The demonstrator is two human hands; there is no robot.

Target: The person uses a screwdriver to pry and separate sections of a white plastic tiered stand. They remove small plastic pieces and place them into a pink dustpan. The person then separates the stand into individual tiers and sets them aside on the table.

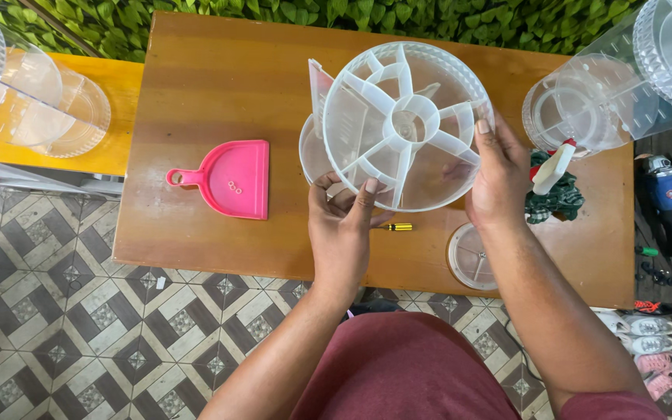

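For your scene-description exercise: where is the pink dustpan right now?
In the head view, the pink dustpan lies on the wooden table, left of the left hand.

Left hand [341, 225], right hand [498, 180] grip clear divided round tray [402, 124] above wooden table [219, 85].

dustpan [231, 179] left of tray [406, 124], on table [211, 78]

Bare tabletop [196, 85] left of pink dustpan [231, 179]; right side crowded by clear containers [585, 105].
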